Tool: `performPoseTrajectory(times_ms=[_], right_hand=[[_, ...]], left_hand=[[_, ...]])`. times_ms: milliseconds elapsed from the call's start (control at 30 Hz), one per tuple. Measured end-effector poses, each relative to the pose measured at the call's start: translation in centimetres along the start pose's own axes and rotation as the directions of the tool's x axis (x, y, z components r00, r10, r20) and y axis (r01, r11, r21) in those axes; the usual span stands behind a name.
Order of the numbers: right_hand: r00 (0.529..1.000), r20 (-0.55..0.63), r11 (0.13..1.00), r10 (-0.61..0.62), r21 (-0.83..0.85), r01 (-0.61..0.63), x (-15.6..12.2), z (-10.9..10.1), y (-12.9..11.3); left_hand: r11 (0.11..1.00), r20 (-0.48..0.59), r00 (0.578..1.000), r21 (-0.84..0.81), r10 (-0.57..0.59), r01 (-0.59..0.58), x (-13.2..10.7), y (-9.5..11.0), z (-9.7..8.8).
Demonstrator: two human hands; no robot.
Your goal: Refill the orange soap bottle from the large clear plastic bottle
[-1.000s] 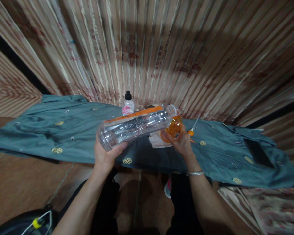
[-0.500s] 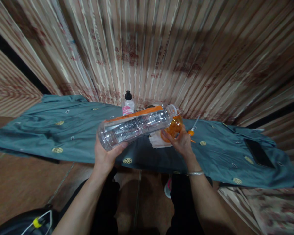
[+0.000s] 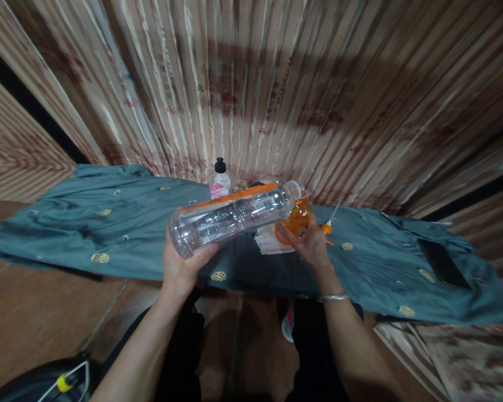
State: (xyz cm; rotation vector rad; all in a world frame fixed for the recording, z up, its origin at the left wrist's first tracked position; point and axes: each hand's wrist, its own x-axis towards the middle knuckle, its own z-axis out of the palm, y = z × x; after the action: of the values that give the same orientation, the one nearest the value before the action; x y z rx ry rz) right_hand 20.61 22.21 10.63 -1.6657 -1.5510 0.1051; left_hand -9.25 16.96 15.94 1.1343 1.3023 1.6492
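My left hand (image 3: 183, 258) is wrapped round the lower end of a large clear plastic bottle (image 3: 235, 216) with an orange-edged label. The bottle tilts, its open mouth toward the right and slightly higher than its base in view. That mouth meets or overlaps the top of a small translucent orange bottle (image 3: 297, 219); whether liquid flows cannot be made out. Around the orange bottle my right hand (image 3: 311, 244) is closed. A spray or pump top (image 3: 327, 228), orange with a thin pale tube, lies just right of it. Beneath the orange bottle is a whitish cloth or tissue (image 3: 270, 241).
A clear bottle with a black cap and pink print (image 3: 220, 181) stands behind the large bottle. A dark phone (image 3: 443, 262) lies on the green patterned cloth (image 3: 142, 223) at the right. A pleated curtain (image 3: 251, 89) hangs behind. A black round object (image 3: 46, 385) is at lower left.
Both hands keep their hold and the two bottles stay mouth to mouth. The whole view has shifted slightly; little else differs.
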Motion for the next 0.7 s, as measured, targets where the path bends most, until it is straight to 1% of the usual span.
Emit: performPoseTrajectory(times_ms=[100, 300, 500, 600, 700], right_hand=[[1.0, 0.009, 1.0, 0.014, -0.001, -0.014, -0.05, -0.05, -0.12], [1.0, 0.009, 1.0, 0.005, 0.021, -0.005, -0.09, 0.02, -0.17], [0.999, 0.018, 0.998, 0.035, 0.049, -0.036, -0.06, -0.02, -0.26], [1.0, 0.01, 0.998, 0.022, 0.056, -0.022, -0.04, -0.01, -0.23], [0.999, 0.028, 0.997, 0.018, 0.068, -0.02, -0.03, -0.03, -0.24]], left_hand=[[0.999, 0.032, 0.999, -0.031, -0.022, 0.023, 0.0, -0.11, -0.18], [0.998, 0.016, 0.999, -0.054, -0.035, 0.036, -0.14, 0.06, 0.02], [0.997, 0.011, 0.999, -0.064, -0.039, 0.039, -0.16, 0.41, 0.26], [0.997, 0.006, 1.0, -0.072, -0.026, 0.027, -0.11, 0.14, 0.28], [0.998, 0.006, 1.0, -0.065, -0.012, 0.013, 0.03, -0.59, 0.02]])
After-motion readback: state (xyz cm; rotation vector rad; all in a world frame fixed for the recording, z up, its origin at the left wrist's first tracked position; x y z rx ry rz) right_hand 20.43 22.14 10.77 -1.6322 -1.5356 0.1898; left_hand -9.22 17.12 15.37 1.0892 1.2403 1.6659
